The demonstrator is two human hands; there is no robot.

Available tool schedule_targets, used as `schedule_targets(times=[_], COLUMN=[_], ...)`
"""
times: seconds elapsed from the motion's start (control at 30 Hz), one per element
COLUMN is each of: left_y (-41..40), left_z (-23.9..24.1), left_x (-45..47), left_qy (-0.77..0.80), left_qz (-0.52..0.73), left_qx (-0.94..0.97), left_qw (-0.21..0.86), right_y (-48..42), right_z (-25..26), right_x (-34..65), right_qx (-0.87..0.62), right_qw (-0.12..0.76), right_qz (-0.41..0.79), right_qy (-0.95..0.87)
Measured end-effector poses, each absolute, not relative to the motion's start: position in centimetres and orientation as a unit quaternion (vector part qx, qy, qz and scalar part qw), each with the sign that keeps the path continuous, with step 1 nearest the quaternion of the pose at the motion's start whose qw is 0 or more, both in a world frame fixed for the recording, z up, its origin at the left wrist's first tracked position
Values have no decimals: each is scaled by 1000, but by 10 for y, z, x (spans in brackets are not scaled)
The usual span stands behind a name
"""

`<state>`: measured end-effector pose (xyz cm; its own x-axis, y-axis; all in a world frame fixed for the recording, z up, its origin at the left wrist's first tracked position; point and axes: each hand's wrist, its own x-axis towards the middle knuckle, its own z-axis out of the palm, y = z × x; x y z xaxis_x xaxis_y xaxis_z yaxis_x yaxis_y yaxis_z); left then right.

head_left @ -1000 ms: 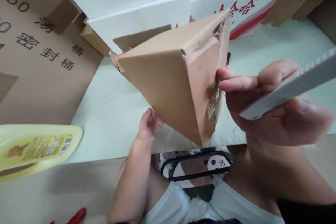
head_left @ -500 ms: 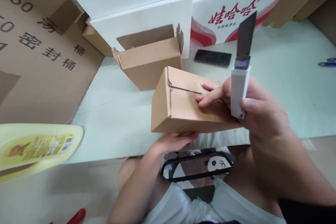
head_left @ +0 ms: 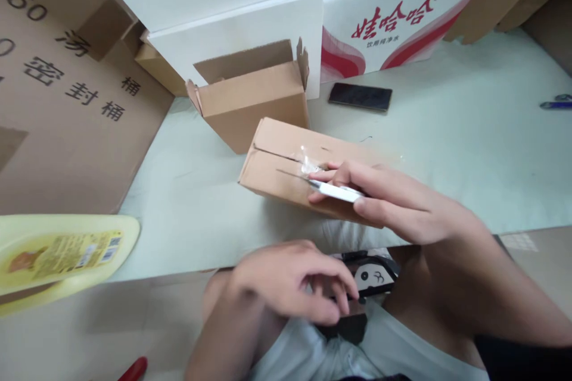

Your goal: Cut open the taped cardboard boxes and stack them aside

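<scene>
A closed brown cardboard box (head_left: 279, 137) lies on the pale green table cover, with a seam along its top. My right hand (head_left: 393, 196) grips a white-handled utility knife (head_left: 337, 191), its blade extended and pointing left over the box top. Crumpled clear tape (head_left: 308, 161) sticks up from the seam by the fingertips. Below the near side of the box, my left hand (head_left: 295, 280) hangs in the air above my lap, fingers loosely bent and apart, holding nothing.
Behind stands an open brown box (head_left: 254, 101). A black phone (head_left: 360, 97) lies near a white and red carton (head_left: 384, 41). At left are a large printed carton (head_left: 80, 131) and a yellow bottle (head_left: 67, 250). Blue pens (head_left: 556, 105) lie far right.
My left hand has let go of the box's underside and come down toward my lap. The knife has tipped from upright to nearly flat, and the box has settled lower and to the left.
</scene>
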<state>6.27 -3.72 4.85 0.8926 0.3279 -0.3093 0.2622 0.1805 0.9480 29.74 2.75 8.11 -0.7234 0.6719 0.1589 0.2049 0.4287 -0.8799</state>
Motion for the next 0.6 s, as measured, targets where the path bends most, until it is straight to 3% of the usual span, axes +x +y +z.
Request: schedule_targets(times=[0.07,0.13,0.23,0.27,0.33,0.43,0.53,0.6], left_y=[-44,-41,-18,-9,5,9,2,-1], left_z=[71,77,53,42,21,7,9,11], left_x=[38,18,6,6,10,16,19,18], left_qy=[284,224,383,421,494,552,552,541], left_qz=[236,456,689,672,555,451,439,450], left_qx=[644,638,555,566,625,671,686,691], left_qw=[670,579,266,224,240,203,179,167], right_y=[29,31,30,30,29,27,28,28], right_z=[82,82,77,74,66,57,56,59], right_x=[293,290,287,285,281,273,269,270], right_qx=[-256,-248,-237,-235,-228,-249,-336,-393], right_qw=[241,243,253,264,309,420,509,518], right_qz=[458,458,476,488,522,538,472,420], right_qy=[-816,-819,-808,-798,-761,-687,-637,-633])
